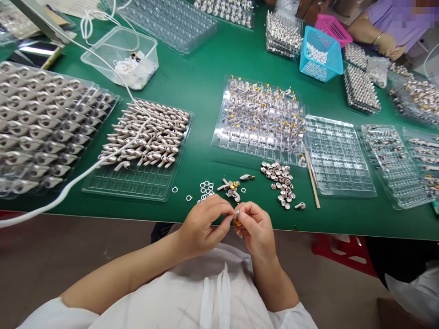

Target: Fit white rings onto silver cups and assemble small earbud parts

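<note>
My right hand [258,228] pinches a small earbud part [238,216] with a yellow-orange tab at the table's front edge. Against its left side, my left hand [207,223] has thumb and index finger pressed together; whatever is between those fingertips is too small to make out. Just beyond lie a little pile of earbud pieces with yellow tabs [233,186] and several white rings [206,187]. Off to the right is a scatter of round earbud caps [279,180], with a single earbud stem piece [300,206] beside it.
Trays of earbud shells [151,132] and of tabbed parts [264,119] stand farther back. A clear tray [343,155] and wooden stick [311,178] lie right. A white cable [82,176] crosses the left. Behind are a plastic tub [147,50], blue basket [322,68] and another person's hand [387,44].
</note>
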`<action>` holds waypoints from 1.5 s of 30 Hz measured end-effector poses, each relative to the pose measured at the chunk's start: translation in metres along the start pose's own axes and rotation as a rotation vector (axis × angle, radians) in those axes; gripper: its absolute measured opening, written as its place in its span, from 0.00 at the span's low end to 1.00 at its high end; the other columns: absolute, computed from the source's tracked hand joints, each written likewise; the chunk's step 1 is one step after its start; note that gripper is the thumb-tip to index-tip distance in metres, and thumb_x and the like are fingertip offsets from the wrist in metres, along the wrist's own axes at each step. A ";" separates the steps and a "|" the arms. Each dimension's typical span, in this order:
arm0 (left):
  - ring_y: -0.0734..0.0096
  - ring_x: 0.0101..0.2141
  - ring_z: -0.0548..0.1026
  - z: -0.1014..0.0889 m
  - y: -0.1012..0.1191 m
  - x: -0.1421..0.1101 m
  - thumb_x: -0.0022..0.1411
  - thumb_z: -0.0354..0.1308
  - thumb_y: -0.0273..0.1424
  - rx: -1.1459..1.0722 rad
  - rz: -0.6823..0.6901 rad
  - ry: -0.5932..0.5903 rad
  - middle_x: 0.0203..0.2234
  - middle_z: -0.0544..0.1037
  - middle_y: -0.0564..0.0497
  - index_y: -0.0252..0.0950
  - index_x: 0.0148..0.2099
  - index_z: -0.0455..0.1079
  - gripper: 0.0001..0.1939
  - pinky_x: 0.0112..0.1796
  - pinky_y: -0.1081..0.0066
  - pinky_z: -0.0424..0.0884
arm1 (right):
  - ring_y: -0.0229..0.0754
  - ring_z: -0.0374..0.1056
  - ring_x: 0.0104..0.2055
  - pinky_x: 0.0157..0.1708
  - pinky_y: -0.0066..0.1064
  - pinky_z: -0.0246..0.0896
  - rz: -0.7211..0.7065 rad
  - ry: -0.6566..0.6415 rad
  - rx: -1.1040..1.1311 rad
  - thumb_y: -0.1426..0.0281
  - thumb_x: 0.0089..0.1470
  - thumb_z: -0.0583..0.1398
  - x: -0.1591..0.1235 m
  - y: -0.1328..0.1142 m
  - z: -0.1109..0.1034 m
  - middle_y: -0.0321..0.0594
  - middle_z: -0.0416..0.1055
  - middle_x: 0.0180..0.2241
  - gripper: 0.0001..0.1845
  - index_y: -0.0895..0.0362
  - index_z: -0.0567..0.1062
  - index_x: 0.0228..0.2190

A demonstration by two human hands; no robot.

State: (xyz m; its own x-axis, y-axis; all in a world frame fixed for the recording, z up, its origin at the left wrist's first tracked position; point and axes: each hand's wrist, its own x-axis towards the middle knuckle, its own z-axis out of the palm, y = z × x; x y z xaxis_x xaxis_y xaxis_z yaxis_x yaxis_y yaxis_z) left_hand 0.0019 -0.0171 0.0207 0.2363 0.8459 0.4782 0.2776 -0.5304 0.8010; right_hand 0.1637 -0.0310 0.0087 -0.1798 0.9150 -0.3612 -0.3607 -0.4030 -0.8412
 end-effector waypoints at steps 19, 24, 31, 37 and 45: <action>0.72 0.29 0.71 -0.011 0.001 0.002 0.63 0.51 0.21 -0.126 -0.176 -0.164 0.27 0.74 0.51 0.35 0.35 0.67 0.07 0.32 0.71 0.69 | 0.29 0.57 0.15 0.14 0.21 0.48 0.319 -0.145 0.224 0.64 0.44 0.70 0.007 -0.001 0.001 0.30 0.65 0.18 0.15 0.59 0.71 0.23; 0.72 0.29 0.71 -0.016 0.000 0.003 0.62 0.51 0.22 -0.161 -0.197 -0.190 0.27 0.74 0.51 0.35 0.35 0.68 0.07 0.33 0.72 0.70 | 0.29 0.56 0.14 0.12 0.21 0.46 0.356 -0.207 0.276 0.64 0.43 0.69 0.009 -0.004 0.005 0.31 0.65 0.18 0.15 0.59 0.70 0.23; 0.72 0.29 0.71 -0.015 -0.001 0.004 0.63 0.51 0.22 -0.082 -0.169 -0.162 0.26 0.74 0.51 0.36 0.34 0.68 0.07 0.33 0.72 0.70 | 0.29 0.57 0.15 0.13 0.21 0.46 0.317 -0.253 0.272 0.65 0.45 0.68 0.007 -0.002 0.004 0.31 0.66 0.19 0.14 0.59 0.69 0.24; 0.72 0.29 0.71 -0.025 -0.006 0.007 0.62 0.51 0.22 0.096 -0.177 -0.087 0.26 0.74 0.52 0.36 0.33 0.67 0.07 0.33 0.73 0.70 | 0.28 0.56 0.15 0.12 0.21 0.45 0.301 -0.279 0.276 0.66 0.45 0.69 0.004 -0.007 0.003 0.33 0.68 0.20 0.13 0.59 0.70 0.22; 0.69 0.30 0.73 -0.046 -0.028 0.006 0.61 0.53 0.25 0.466 -0.193 -0.010 0.27 0.76 0.51 0.36 0.32 0.69 0.05 0.34 0.70 0.70 | 0.27 0.51 0.14 0.11 0.20 0.43 0.290 -0.344 0.413 0.67 0.48 0.66 0.008 -0.008 -0.004 0.32 0.67 0.21 0.11 0.58 0.70 0.23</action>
State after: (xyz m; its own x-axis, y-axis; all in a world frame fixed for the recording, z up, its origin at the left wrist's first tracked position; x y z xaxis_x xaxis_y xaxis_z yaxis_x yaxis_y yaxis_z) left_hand -0.0477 0.0054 0.0174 0.1478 0.9318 0.3314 0.7031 -0.3347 0.6274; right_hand 0.1683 -0.0205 0.0108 -0.5839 0.7356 -0.3435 -0.5655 -0.6721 -0.4780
